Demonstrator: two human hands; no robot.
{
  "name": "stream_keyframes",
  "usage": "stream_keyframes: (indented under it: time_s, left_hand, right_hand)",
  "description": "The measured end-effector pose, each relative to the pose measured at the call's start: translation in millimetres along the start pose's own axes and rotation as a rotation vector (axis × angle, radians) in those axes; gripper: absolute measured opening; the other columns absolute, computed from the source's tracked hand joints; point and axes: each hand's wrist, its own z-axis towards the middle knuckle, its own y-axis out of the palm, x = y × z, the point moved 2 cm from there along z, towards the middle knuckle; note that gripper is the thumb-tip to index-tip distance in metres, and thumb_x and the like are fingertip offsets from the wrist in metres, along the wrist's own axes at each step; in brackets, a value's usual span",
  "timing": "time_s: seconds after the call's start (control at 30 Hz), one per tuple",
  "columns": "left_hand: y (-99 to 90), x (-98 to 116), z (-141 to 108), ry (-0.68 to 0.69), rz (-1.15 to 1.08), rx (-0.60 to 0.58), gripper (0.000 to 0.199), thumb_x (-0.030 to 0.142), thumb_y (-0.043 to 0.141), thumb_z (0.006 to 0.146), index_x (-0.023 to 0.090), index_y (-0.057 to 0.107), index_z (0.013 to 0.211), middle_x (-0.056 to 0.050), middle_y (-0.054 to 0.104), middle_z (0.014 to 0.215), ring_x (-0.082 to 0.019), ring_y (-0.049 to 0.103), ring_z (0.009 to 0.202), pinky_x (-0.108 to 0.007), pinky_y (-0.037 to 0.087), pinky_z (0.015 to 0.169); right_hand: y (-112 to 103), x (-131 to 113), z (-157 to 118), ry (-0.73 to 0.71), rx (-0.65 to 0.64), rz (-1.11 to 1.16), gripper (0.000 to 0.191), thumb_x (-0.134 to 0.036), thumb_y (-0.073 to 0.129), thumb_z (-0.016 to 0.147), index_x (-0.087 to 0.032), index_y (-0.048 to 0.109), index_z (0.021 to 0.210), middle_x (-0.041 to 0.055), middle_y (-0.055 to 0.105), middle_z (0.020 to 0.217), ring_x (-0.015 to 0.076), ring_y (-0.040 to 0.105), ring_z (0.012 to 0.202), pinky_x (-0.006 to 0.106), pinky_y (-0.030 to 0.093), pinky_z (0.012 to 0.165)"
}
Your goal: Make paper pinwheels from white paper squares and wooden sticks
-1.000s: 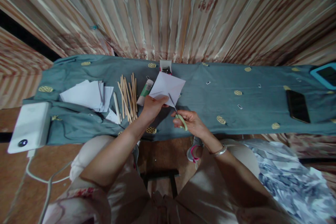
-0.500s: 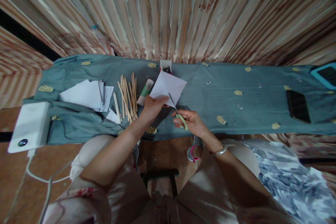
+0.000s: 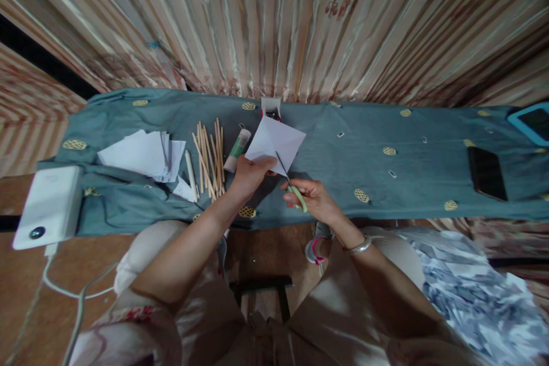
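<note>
A white square of paper (image 3: pixel 278 140) is pinched at its lower left edge by my left hand (image 3: pixel 253 174), held above the cloth. My right hand (image 3: pixel 312 197) grips a pair of scissors (image 3: pixel 297 197) by its light green handles. Its dark blades lie at the paper's lower corner and point toward the middle of the sheet. Just left of the paper lies a glue stick (image 3: pixel 237 150) with a green and white label. Behind the sheet a small open box (image 3: pixel 271 107) with dark contents is partly hidden.
Left on the green cloth (image 3: pixel 326 154) are several wooden sticks (image 3: pixel 209 160), a white pen (image 3: pixel 191 174), a paper scrap (image 3: pixel 184 189) and a stack of white paper (image 3: pixel 137 154). A white power bank (image 3: pixel 49 206) stands at the left end. A black phone (image 3: pixel 487 173) and blue-framed device (image 3: pixel 533 124) lie right.
</note>
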Motion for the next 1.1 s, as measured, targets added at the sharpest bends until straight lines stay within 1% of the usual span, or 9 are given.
stream_keyframes:
  time_s: [0.23,0.5,0.63,0.73,0.93,1.1]
  left_hand:
    - [-0.1,0.6,-0.7,-0.023,-0.019,-0.008,0.023,0.024,0.078,0.055,0.014,0.065,0.071,-0.002,0.066,0.066,-0.014,0.059,0.054,-0.026,0.052,0.05]
    - [0.9,3.2,-2.7,-0.027,-0.043,0.003,0.016,0.019,0.077,0.057,0.016,0.067,0.069,-0.003,0.068,0.067,-0.015,0.061,0.056,-0.025,0.052,0.049]
    - [0.5,2.4,-3.1,-0.029,-0.062,0.008,0.016,0.017,0.077,0.058,0.014,0.068,0.07,-0.003,0.069,0.069,-0.015,0.062,0.057,-0.025,0.053,0.049]
    - [1.0,2.4,-3.4,-0.027,-0.066,0.002,0.019,0.019,0.078,0.057,0.013,0.068,0.072,-0.003,0.068,0.068,-0.015,0.062,0.057,-0.024,0.053,0.049]
    - [2.2,5.4,-4.6,-0.031,-0.063,-0.005,0.024,0.023,0.079,0.054,0.013,0.067,0.071,-0.003,0.068,0.068,-0.014,0.061,0.057,-0.024,0.053,0.049]
    - [1.7,5.1,-4.0,-0.029,-0.06,-0.006,0.027,0.027,0.081,0.054,0.014,0.067,0.074,-0.004,0.07,0.07,-0.015,0.062,0.058,-0.025,0.053,0.05]
  right_hand:
    - [0.4,-1.4,0.9,0.01,-0.002,0.008,0.042,-0.045,0.09,0.053,-0.019,0.071,0.081,-0.0067,0.061,0.055,0.0072,0.055,0.049,0.02,0.046,0.05]
    - [1.0,0.5,1.6,0.015,0.017,0.024,0.041,-0.044,0.09,0.053,-0.019,0.072,0.08,-0.0064,0.058,0.054,0.0079,0.053,0.049,0.02,0.042,0.048]
    - [1.5,-0.4,1.9,0.023,0.023,0.031,0.042,-0.042,0.091,0.05,-0.019,0.072,0.079,-0.0064,0.058,0.054,0.008,0.053,0.05,0.02,0.043,0.049]
    - [2.0,-1.2,2.0,0.027,0.029,0.037,0.043,-0.042,0.091,0.048,-0.019,0.071,0.079,-0.0071,0.058,0.053,0.0078,0.054,0.049,0.021,0.044,0.049]
    - [1.0,0.9,3.1,0.01,0.011,0.0,0.043,-0.046,0.089,0.054,-0.019,0.07,0.082,-0.0063,0.059,0.056,0.0081,0.055,0.05,0.021,0.044,0.049]
    - [2.3,0.0,2.6,0.029,0.015,0.002,0.044,-0.046,0.089,0.051,-0.02,0.07,0.081,-0.0067,0.057,0.056,0.0089,0.055,0.052,0.022,0.045,0.051]
